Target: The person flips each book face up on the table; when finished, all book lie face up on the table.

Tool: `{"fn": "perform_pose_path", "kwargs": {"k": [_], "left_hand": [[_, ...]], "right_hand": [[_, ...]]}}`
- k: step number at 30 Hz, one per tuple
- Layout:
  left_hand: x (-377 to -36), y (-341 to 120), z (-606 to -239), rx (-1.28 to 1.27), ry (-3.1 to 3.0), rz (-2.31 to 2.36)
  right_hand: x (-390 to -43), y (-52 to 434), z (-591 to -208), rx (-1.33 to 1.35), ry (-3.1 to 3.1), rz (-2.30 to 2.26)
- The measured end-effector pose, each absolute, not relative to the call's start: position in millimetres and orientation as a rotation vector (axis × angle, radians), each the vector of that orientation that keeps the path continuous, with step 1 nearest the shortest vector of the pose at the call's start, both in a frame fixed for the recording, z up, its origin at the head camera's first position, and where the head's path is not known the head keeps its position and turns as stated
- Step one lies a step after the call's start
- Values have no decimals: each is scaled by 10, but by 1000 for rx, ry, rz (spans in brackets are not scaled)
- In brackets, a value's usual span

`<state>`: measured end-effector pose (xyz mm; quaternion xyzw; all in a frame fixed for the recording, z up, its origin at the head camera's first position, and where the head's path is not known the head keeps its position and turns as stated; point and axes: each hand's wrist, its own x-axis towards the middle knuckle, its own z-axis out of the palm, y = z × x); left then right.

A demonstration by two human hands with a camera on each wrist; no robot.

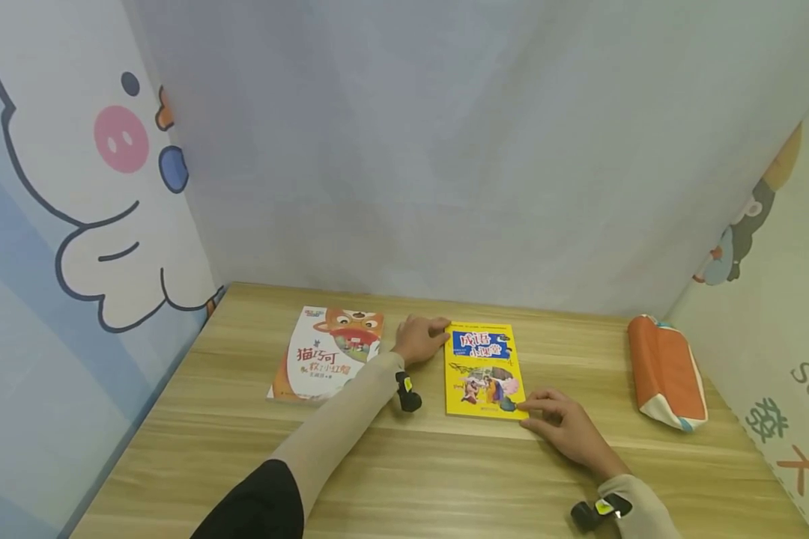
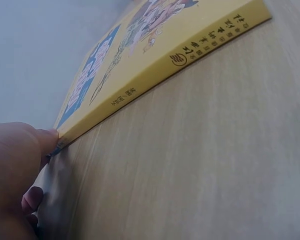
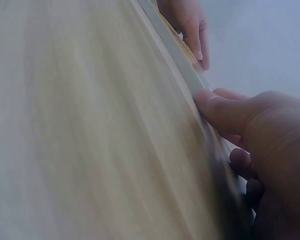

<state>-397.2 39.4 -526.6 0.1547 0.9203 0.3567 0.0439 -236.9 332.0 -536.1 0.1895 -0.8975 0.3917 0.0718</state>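
Observation:
A yellow paperback book point(image 1: 485, 370) with a blue title panel lies flat on the wooden table. My left hand point(image 1: 421, 339) is at its upper left corner, gripping it with thumb and fingertips. In the left wrist view the book's yellow spine point(image 2: 155, 75) faces the camera, and the left thumb point(image 2: 46, 140) meets the corner. At the lower right corner, my right hand point(image 1: 568, 428) pinches the book between thumb and forefinger. The right wrist view shows the right thumb point(image 3: 222, 107) against the book's pale page edge point(image 3: 172, 47); some fingers are partly hidden.
Left of the yellow book lies a white picture book point(image 1: 310, 359) with a fox-like animal, partly covered by my left sleeve. An orange and white pouch point(image 1: 667, 370) sits at the right. A pale curtain point(image 1: 445, 150) hangs behind the table point(image 1: 404, 479); printed walls flank it.

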Motion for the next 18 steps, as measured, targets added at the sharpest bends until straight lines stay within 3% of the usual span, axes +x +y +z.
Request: {"fn": "perform_pose_path", "kwargs": {"k": [18], "left_hand": [[-3944,381,-5273,504,2827,1101]], "right_hand": [[-2374,3328,-5382,584,-2678,1135]]}}
